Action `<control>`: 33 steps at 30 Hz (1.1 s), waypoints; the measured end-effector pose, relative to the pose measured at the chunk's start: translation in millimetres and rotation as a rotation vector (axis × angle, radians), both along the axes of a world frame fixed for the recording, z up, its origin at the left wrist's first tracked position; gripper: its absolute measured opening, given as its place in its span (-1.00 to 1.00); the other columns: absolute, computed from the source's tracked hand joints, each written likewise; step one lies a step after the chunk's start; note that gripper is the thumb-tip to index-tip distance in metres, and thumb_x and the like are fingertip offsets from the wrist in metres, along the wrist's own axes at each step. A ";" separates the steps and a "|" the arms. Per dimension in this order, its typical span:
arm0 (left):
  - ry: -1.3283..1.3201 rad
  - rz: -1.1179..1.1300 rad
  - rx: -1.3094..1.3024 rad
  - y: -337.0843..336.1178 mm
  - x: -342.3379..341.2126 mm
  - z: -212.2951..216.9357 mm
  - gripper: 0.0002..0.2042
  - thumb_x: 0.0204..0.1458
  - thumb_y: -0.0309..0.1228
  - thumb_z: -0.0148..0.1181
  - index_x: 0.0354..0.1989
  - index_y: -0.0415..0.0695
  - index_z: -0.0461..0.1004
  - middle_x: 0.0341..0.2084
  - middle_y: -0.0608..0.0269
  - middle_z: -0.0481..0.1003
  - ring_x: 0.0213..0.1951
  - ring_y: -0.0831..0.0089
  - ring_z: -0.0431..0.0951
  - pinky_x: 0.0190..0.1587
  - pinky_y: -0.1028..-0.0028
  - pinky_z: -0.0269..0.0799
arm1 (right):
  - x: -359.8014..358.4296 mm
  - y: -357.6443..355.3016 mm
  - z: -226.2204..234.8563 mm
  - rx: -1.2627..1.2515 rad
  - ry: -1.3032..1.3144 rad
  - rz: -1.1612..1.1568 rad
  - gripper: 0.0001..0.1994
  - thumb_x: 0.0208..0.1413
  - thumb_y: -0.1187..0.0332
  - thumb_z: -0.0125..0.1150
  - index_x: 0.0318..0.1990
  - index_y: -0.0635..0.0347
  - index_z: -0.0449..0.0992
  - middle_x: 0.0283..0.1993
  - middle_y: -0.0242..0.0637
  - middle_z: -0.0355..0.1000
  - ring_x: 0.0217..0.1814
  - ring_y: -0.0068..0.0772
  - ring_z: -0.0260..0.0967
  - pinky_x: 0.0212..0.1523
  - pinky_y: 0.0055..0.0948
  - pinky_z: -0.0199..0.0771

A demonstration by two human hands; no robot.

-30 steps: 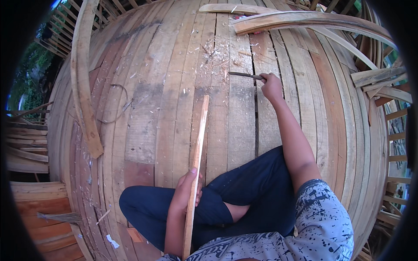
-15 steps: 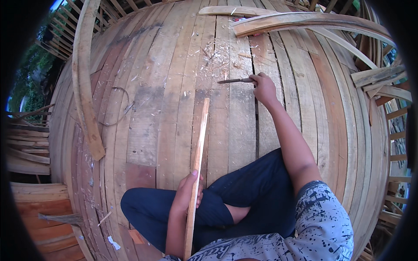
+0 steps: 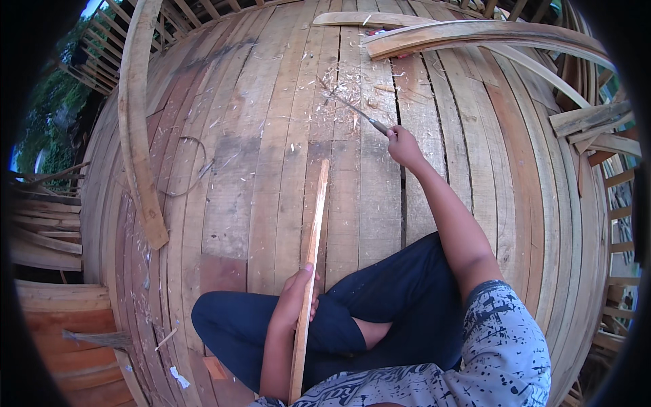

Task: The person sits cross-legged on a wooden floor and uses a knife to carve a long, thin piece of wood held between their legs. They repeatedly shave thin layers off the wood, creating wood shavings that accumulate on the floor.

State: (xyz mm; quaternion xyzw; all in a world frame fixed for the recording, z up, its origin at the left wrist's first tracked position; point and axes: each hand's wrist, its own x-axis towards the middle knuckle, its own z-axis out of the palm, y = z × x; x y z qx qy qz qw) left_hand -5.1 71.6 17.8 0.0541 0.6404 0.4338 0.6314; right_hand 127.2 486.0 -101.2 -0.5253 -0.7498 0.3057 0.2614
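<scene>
My left hand (image 3: 293, 298) is closed round a long, thin wooden strip (image 3: 315, 234), which runs from my lap out over the floor. The strip's far end looks paler, with a freshly cut surface. Farther out to the right, my right hand (image 3: 405, 146) grips the handle of a knife (image 3: 375, 123). Its narrow dark blade points away and to the left, over a scatter of wood shavings (image 3: 342, 91). Blade and strip are apart. The fingers of my right hand are partly hidden behind the hand.
I sit cross-legged on a plank floor (image 3: 234, 210) with gaps between boards. A long board (image 3: 135, 136) lies at the left, and thick beams (image 3: 475, 34) lie at the far right. A wire loop (image 3: 202, 166) and a bundle of thin sticks (image 3: 98, 338) are on the left.
The knife has swung from lying nearly level to pointing away and to the left. My right hand has moved slightly nearer and left. My left hand still holds the strip.
</scene>
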 end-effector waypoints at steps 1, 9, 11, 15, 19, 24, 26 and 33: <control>0.023 -0.001 -0.015 -1.8 -0.1 -1.3 -0.53 0.27 0.14 -0.03 -0.20 -0.09 0.35 -0.77 0.37 0.22 -0.82 0.57 0.24 -0.78 0.53 0.14 | -5.7 -5.9 0.7 -0.141 0.066 0.019 -0.62 0.36 0.09 0.02 -0.11 0.27 0.56 -0.31 -0.08 0.55 -0.25 -0.10 0.51 -0.13 -0.17 0.48; 0.280 -0.104 -0.090 1.3 5.9 -4.4 -0.47 0.25 0.12 0.02 -0.30 -0.22 0.43 -0.70 0.27 0.34 -0.76 0.48 0.37 -0.72 0.47 0.30 | -30.7 -75.9 38.4 -0.612 0.281 0.461 -0.67 0.42 0.11 -0.04 -0.16 0.24 0.38 -0.50 -0.33 0.37 -0.55 -0.50 0.27 -0.54 -0.42 0.26; 0.308 -0.117 -0.101 1.3 6.7 -4.4 -0.46 0.25 0.13 0.03 -0.30 -0.23 0.42 -0.70 0.26 0.33 -0.75 0.46 0.39 -0.70 0.45 0.32 | -31.5 -91.6 39.5 -0.483 0.186 0.620 -0.68 0.37 0.15 0.03 -0.07 0.29 0.40 -0.39 -0.18 0.48 -0.39 -0.30 0.46 -0.38 -0.28 0.45; 0.322 -0.129 -0.123 2.2 6.7 -4.4 -0.45 0.24 0.13 0.04 -0.31 -0.24 0.42 -0.69 0.25 0.34 -0.74 0.46 0.40 -0.68 0.43 0.35 | -38.4 -112.2 45.3 -0.227 -0.006 0.823 -0.71 0.28 0.26 0.16 0.00 0.29 0.42 -0.20 0.07 0.54 -0.19 0.08 0.52 -0.08 -0.08 0.46; 0.304 -0.105 -0.109 2.6 6.8 -4.6 -0.46 0.24 0.13 0.04 -0.32 -0.22 0.42 -0.70 0.26 0.33 -0.75 0.46 0.39 -0.70 0.45 0.33 | -36.2 -114.9 46.6 -0.191 -0.215 1.010 -0.72 0.14 0.26 0.25 -0.09 0.23 0.46 -0.25 0.00 0.55 -0.17 0.04 0.53 -0.13 -0.11 0.47; 0.291 -0.077 -0.110 2.1 3.9 -5.1 -0.47 0.24 0.13 0.05 -0.33 -0.20 0.42 -0.71 0.27 0.33 -0.76 0.47 0.39 -0.73 0.47 0.30 | -40.0 -129.0 40.3 -0.177 -0.356 0.946 -0.60 0.25 0.05 0.02 -0.19 0.24 0.58 -0.30 0.05 0.56 -0.17 0.13 0.53 -0.08 -0.05 0.47; 0.289 -0.073 -0.110 2.5 4.0 -3.9 -0.47 0.24 0.13 0.05 -0.34 -0.21 0.42 -0.71 0.27 0.33 -0.77 0.47 0.39 -0.73 0.46 0.30 | -48.8 -139.6 53.6 -0.205 -0.497 0.888 -0.43 0.32 -0.08 -0.16 -0.24 0.27 0.63 -0.29 0.11 0.57 -0.13 0.17 0.53 -0.02 -0.03 0.47; 0.306 -0.089 -0.101 3.3 1.7 -5.9 -0.48 0.25 0.10 0.06 -0.34 -0.23 0.42 -0.72 0.24 0.34 -0.75 0.45 0.41 -0.70 0.44 0.33 | -57.7 -167.1 37.6 -0.211 -0.484 0.672 -0.38 0.29 -0.01 -0.27 -0.29 0.37 0.64 -0.23 0.21 0.56 -0.05 0.21 0.52 0.09 0.00 0.45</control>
